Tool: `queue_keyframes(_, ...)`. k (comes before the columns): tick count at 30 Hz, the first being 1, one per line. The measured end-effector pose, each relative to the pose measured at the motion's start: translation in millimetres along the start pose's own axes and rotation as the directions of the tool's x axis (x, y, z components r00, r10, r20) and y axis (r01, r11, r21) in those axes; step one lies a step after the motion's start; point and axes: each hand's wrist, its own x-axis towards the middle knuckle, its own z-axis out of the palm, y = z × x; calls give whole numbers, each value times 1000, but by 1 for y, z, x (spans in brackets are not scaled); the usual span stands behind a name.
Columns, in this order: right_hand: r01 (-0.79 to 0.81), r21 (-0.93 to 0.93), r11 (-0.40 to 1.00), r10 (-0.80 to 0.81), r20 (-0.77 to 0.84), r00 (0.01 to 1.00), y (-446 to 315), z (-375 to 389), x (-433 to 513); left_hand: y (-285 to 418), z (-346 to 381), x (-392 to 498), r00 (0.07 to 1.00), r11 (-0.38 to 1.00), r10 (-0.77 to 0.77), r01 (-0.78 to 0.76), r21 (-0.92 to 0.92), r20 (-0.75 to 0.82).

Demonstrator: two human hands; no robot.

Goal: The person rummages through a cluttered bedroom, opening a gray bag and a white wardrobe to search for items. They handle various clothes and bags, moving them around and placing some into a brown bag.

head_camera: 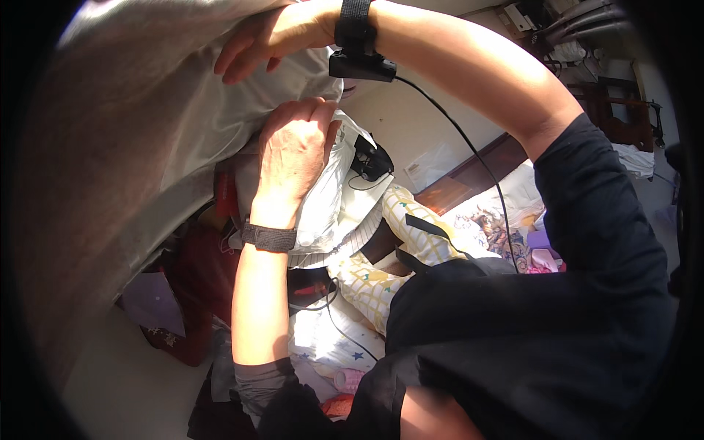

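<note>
A large sheet of pale satin fabric [214,104] hangs in folds across the left and top of the view. My left hand [297,148] is closed at its edge, the fingertips partly hidden by the fabric. Above it, my right hand [269,41] lies against the satin with fingers and thumb apart. A black strap [269,236] circles my left wrist. My right wrist wears a strap with a black device [363,66], from which a cable runs. Just beyond my left hand are a white plastic bag [324,212] and a black pouch-like item [373,159].
My legs in yellow-checked trousers [423,225] are bent below. Bedding with blue stars [335,330] and patterned cloth [484,225] lie around them. A purple panel [154,302] stands at lower left beside dark red items [201,269]. Dark wooden furniture [621,115] stands at far right.
</note>
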Motion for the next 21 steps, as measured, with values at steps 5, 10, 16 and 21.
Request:
queue_keyframes(5, 108, 2, 994, -105, 248, 963, 74, -63, -30, -14, 23, 102, 864, 891, 287, -400, 216, 414)
queue_keyframes(10, 87, 497, 864, 7, -185, 983, 195, -117, -123, -75, 12, 64, 824, 731, -290, -138, 668, 488)
queue_keyframes(16, -78, 778, 624, 443, -270, 855, 347, -74, -267, -167, -78, -147, 451, 602, -668, -140, 786, 592)
queue_keyframes(21, -194, 909, 369, 734, -156, 661, 408, 13, -373, -212, -272, -293, 264, 178, -945, -74, 981, 191)
